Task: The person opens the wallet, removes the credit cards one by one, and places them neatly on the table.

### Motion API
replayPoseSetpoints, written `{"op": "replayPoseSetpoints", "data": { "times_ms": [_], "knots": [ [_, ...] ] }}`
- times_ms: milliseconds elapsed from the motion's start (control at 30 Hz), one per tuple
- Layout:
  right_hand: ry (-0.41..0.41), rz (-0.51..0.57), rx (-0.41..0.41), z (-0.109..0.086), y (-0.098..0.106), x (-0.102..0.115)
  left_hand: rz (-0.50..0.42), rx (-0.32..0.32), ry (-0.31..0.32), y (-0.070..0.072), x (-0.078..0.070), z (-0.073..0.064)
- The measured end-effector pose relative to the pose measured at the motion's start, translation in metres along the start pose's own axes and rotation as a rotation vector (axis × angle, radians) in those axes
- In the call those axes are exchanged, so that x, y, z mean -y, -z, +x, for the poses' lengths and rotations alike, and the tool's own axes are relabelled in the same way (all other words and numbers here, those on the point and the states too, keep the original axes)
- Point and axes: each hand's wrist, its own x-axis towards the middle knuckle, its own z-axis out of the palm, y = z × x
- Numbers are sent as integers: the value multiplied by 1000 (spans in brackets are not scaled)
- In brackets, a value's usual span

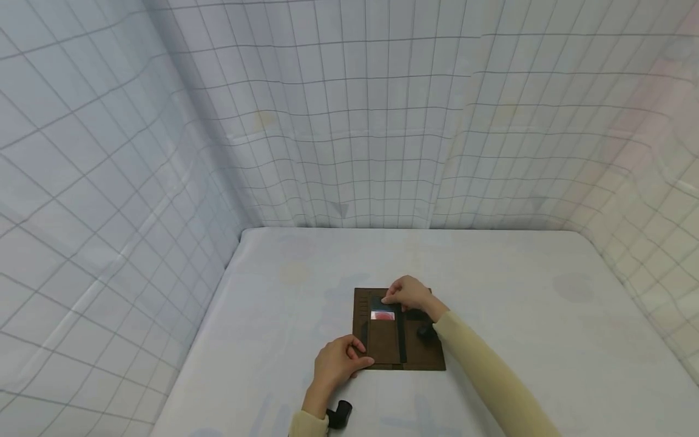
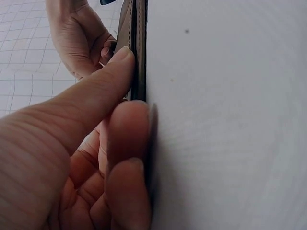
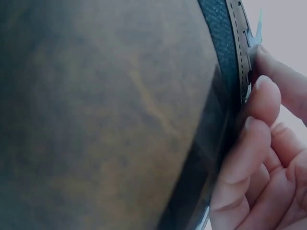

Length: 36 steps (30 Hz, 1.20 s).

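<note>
A brown leather folder (image 1: 383, 340) lies opened flat, with stitched edges and dark straps. On its left panel is a dark card with a white and pink lower part (image 1: 383, 315). My right hand (image 1: 409, 293) pinches the upper end of this card. In the right wrist view a thin pale edge (image 3: 258, 36) shows by the thumb. My left hand (image 1: 335, 363) holds the folder's lower left corner. The left wrist view has its thumb (image 2: 108, 72) on top of the leather edge and its curled fingers (image 2: 128, 129) against the side.
The folder rests on a white-covered table (image 1: 513, 291). White curtains with a dark grid (image 1: 349, 121) hang at the back and both sides. A black wrist device (image 1: 341, 414) sits on the left wrist, another (image 1: 426, 332) by the right sleeve.
</note>
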Motion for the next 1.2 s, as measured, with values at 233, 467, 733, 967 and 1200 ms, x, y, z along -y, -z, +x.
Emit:
{"op": "replayPoseSetpoints", "data": {
  "times_ms": [233, 467, 733, 967, 1200],
  "knots": [
    [-39, -7, -19, 1, 1, 0, -2, 4, 3, 0, -1, 0],
    [-69, -22, 9, 5, 3, 4, 5, -2, 3, 0, -2, 1],
    [-88, -14, 102, 10, 8, 7, 4, 1, 12, 0, -2, 0],
    [-82, -48, 183, 12, 13, 9, 8, 3, 13, -2, -1, -1],
    [-8, -87, 247, 14, 13, 12, 5, -8, 8, -2, 0, -1]
  ]
}}
